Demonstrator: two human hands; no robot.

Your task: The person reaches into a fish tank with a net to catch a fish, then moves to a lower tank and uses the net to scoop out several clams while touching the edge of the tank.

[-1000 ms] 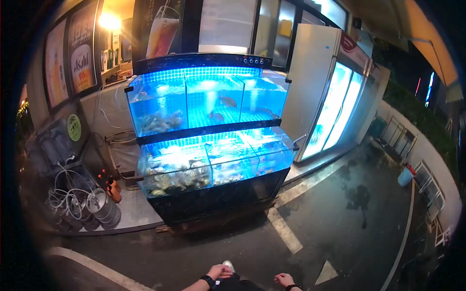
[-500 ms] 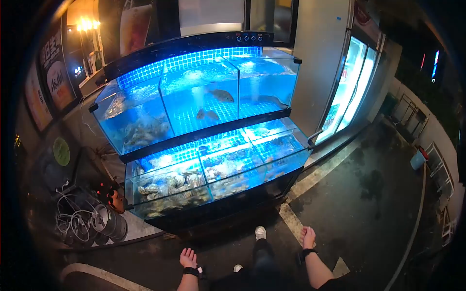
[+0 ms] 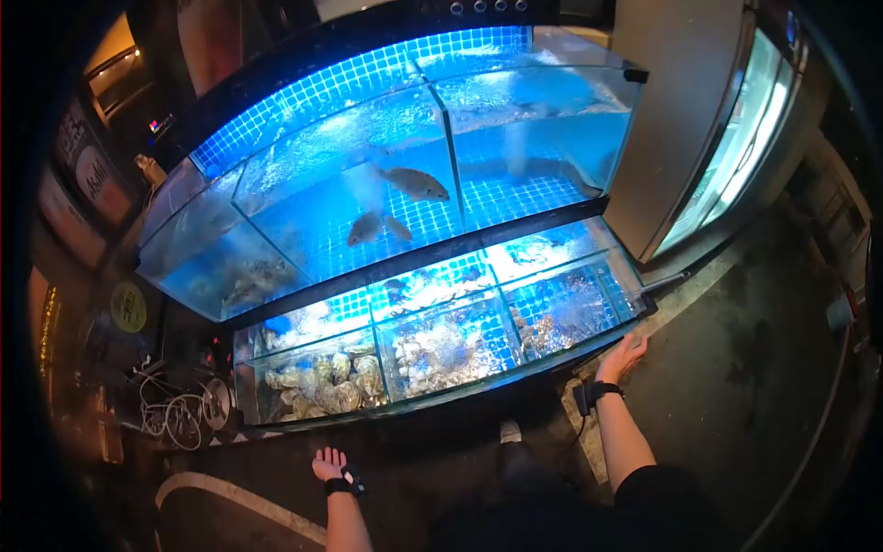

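Note:
My left hand (image 3: 328, 464) is low at the centre left, palm up with its fingers spread a little and nothing in it. At the right, my right hand (image 3: 624, 357) is raised beside the front right corner of the lower glass tank (image 3: 441, 397); its fingers are extended and hold nothing visible, and contact with the tank is unclear. Shells (image 3: 336, 382) lie in the lower tank's left compartments. Above it stands a blue-lit upper tank (image 3: 331, 221) with a large fish (image 3: 416, 183) and smaller fish swimming. Dark bands circle both my wrists.
A lit glass-door cooler (image 3: 727, 156) stands to the right of the tanks. Metal kegs and white tubing (image 3: 184, 414) are at the lower left. A pale container (image 3: 839, 314) is at the far right. White lines mark the dark ground.
The tanks appear larger and closer. My right hand has moved up and right to the lower tank's corner. My left hand has shifted slightly left and up.

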